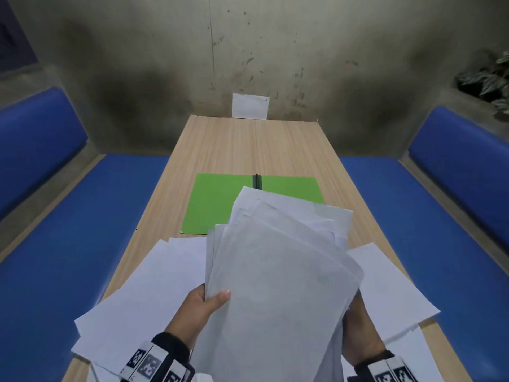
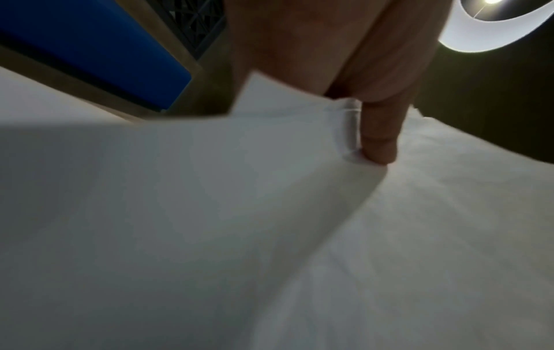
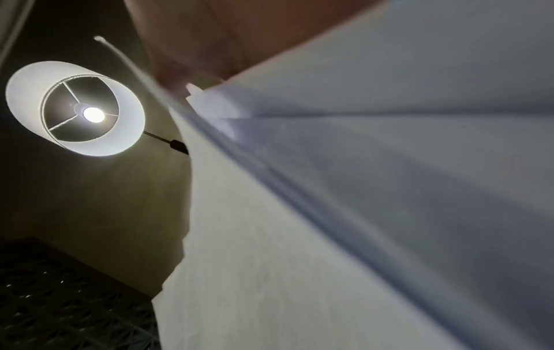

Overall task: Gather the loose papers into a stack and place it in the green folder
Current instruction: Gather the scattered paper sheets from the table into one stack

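The left hand [image 1: 202, 304] is pinching the stack of papers [image 1: 278, 271] at lower centre of the head view; the right hand [image 1: 360, 334], fingers hidden behind the sheets, is gripping its right edge. The stack's long axis is pointing up-frame, covering part of the open green folder [image 1: 209, 205].

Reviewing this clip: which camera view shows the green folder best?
The head view: the green folder lies open on the table, partly hidden behind the held paper stack. Neither wrist view shows the folder at all; both are filled with paper.
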Demonstrator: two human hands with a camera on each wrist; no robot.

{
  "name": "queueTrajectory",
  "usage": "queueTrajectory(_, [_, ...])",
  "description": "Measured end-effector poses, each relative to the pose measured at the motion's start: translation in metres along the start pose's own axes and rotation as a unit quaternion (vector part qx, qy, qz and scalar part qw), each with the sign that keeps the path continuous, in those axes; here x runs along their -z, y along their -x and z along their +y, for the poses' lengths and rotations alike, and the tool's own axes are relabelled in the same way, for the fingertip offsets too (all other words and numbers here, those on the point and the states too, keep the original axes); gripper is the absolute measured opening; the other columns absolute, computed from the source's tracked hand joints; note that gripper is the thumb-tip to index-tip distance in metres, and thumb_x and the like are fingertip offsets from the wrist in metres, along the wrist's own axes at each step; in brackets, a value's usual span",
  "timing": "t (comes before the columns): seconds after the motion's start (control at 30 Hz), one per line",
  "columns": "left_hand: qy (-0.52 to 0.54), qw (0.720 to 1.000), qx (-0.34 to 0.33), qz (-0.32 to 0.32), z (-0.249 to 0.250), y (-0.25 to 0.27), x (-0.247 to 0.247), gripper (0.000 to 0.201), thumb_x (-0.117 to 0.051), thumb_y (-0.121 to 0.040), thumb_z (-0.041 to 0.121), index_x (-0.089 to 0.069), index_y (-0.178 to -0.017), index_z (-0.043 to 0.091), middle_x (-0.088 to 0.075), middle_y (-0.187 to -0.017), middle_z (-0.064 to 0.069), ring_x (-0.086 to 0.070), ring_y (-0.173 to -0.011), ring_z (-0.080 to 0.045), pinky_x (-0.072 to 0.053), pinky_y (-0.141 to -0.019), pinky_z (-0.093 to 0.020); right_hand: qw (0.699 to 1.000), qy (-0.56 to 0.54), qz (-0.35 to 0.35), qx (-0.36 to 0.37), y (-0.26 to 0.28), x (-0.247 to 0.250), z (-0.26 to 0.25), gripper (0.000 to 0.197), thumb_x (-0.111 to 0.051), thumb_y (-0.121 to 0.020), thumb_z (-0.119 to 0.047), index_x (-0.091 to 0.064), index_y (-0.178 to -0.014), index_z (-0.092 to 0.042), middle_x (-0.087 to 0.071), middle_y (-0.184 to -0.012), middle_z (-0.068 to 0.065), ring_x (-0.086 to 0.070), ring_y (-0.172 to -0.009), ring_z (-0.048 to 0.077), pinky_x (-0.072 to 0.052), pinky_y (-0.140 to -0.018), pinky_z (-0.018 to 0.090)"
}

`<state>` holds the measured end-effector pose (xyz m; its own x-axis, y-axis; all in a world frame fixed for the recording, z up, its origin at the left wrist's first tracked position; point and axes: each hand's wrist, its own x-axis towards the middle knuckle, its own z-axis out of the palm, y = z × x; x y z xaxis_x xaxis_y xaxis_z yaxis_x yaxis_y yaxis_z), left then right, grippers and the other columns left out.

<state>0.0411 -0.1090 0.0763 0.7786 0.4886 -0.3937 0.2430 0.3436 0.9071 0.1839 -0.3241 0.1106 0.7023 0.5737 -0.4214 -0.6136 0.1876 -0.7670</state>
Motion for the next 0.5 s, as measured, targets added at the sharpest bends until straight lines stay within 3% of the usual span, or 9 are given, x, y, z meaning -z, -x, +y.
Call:
queueTrajectory(0.03, [0.001, 1.0, 0.003, 0.01, -0.001, 0.001, -0.001, 0.062, -0.08, -0.056, 0.039, -0.064, -0.108, 0.008, -0.074, -0.102, -0.011, -0.071, -0.091, -0.028, -0.056, -0.078, -0.037, 0.999, -0.023, -0.025, 0.01, -0.003, 0.006, 0.005, 0.061, -0.069, -0.061, -0.065, -0.071, -0.102, -0.019, -0.076, -0.095, 0.003, -0.072, -0.086, 0.017, -0.06, -0.068, 0.03])
queueTrajectory(0.1, [-0.005, 0.999, 0.004, 0.036, 0.001, 0.005, -0.002, 0.05, -0.076, -0.067, 0.033, -0.064, -0.109, 0.009, -0.074, -0.102, -0.01, -0.071, -0.091, -0.027, -0.055, -0.081, -0.04, 0.999, 0.008, -0.041, 0.025, -0.002, 0.003, 0.009, 0.092, -0.079, -0.031, -0.071, -0.069, -0.106, -0.019, -0.071, -0.108, 0.011, -0.068, -0.099, 0.028, -0.056, -0.083, 0.042])
queueTrajectory(0.13, [-0.008, 0.999, -0.002, 0.047, 0.002, 0.007, -0.003, 0.052, -0.076, -0.064, 0.036, -0.064, -0.108, 0.01, -0.075, -0.101, -0.009, -0.071, -0.091, -0.027, -0.055, -0.082, -0.041, 0.997, 0.059, -0.029, 0.043, 0.0, -0.001, 0.009, 0.089, -0.082, -0.034, -0.065, -0.065, -0.108, -0.019, -0.072, -0.107, 0.007, -0.067, -0.101, 0.025, -0.054, -0.089, 0.04])
queueTrajectory(0.17, [-0.006, 0.998, -0.015, 0.054, 0.005, 0.01, -0.005, 0.058, -0.075, -0.059, 0.042, -0.064, -0.107, 0.012, -0.075, -0.1, -0.008, -0.071, -0.091, -0.026, -0.055, -0.082, -0.041, 0.991, 0.118, -0.02, 0.063, 0.004, -0.005, 0.006, 0.068, -0.084, -0.047, -0.053, -0.063, -0.103, -0.021, -0.075, -0.098, -0.002, -0.069, -0.096, 0.014, -0.054, -0.087, 0.029])
queueTrajectory(0.23, [-0.003, 0.996, -0.047, 0.069, 0.013, 0.017, -0.007, 0.053, -0.074, -0.059, 0.044, -0.066, -0.103, 0.015, -0.076, -0.097, -0.005, -0.072, -0.09, -0.024, -0.055, -0.08, -0.038, 0.974, 0.197, -0.001, 0.114, 0.006, -0.011, -0.001, 0.023, -0.076, -0.071, -0.015, -0.064, -0.09, -0.02, -0.075, -0.074, -0.015, -0.069, -0.077, -0.006, -0.051, -0.063, 0.005])
queueTrajectory(0.27, [-0.003, 0.995, -0.065, 0.079, 0.017, 0.021, -0.008, 0.039, -0.073, -0.068, 0.038, -0.067, -0.1, 0.016, -0.077, -0.094, -0.002, -0.072, -0.088, -0.021, -0.056, -0.077, -0.034, 0.97, 0.203, 0.012, 0.136, 0.01, -0.016, -0.007, 0.02, -0.071, -0.076, -0.004, -0.064, -0.09, -0.017, -0.075, -0.07, -0.015, -0.068, -0.071, -0.009, -0.047, -0.055, 0.002])
queueTrajectory(0.33, [-0.009, 0.99, -0.104, 0.096, 0.027, 0.031, -0.009, 0.013, -0.068, -0.081, 0.016, -0.067, -0.094, 0.018, -0.077, -0.084, 0.007, -0.072, -0.08, -0.008, -0.055, -0.066, -0.017, 0.969, 0.185, 0.003, 0.164, 0.016, -0.021, -0.018, 0.024, -0.07, -0.075, -0.005, -0.063, -0.096, -0.015, -0.074, -0.069, -0.014, -0.066, -0.063, -0.011, -0.045, -0.051, 0.0])
queueTrajectory(0.4, [-0.036, 0.98, -0.163, 0.112, 0.036, 0.038, -0.007, 0.03, -0.069, -0.077, 0.004, -0.061, -0.095, 0.026, -0.074, -0.079, 0.021, -0.066, -0.075, 0.009, -0.049, -0.06, -0.005, 0.958, 0.202, -0.013, 0.202, 0.022, -0.028, -0.025, 0.034, -0.076, -0.066, -0.017, -0.063, -0.098, -0.015, -0.075, -0.073, -0.015, -0.067, -0.067, -0.008, -0.047, -0.054, 0.002])
queueTrajectory(0.5, [-0.07, 0.972, -0.192, 0.114, 0.05, 0.047, -0.006, 0.037, -0.076, -0.072, 0.01, -0.056, -0.093, 0.034, -0.071, -0.077, 0.019, -0.061, -0.071, 0.017, -0.048, -0.061, -0.005, 0.945, 0.243, -0.02, 0.216, 0.022, -0.031, -0.026, 0.029, -0.071, -0.071, 0.004, -0.066, -0.094, -0.013, -0.076, -0.079, -0.011, -0.07, -0.073, 0.001, -0.05, -0.059, 0.008])
